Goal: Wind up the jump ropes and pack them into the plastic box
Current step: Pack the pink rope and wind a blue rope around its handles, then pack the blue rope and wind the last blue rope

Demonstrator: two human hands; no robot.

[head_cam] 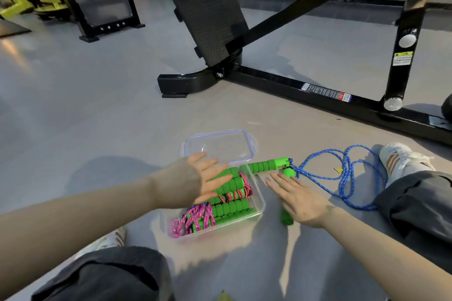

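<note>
- Along the bottom edge, two knees in dark trousers (102, 273) frame the scene, and both bare forearms reach in from the lower corners.
- At lower centre, a clear plastic box (259, 199) sits on the grey floor (85, 105); inside lie a wound pink rope (193, 220) and its green foam handles (230, 208).
- Over the box's upper left part, the left hand (198, 181) is spread flat, fingers straight, holding nothing; whether it touches the handles I cannot tell.
- Just right of the box, the right hand (298, 198) lies palm down with straight fingers over a green handle (286, 219) on the floor, not gripping it.
- Beyond its fingertips, a second green handle (266, 165) lies near the box's far right corner.
- From there a blue rope (347, 178) sprawls loose and unwound toward the right.
- Right of the rope, a white shoe (401, 161) rests on the floor.
- Just behind the box lies its clear lid (220, 145).
- Across the upper frame stands a black gym machine (318, 93).
</note>
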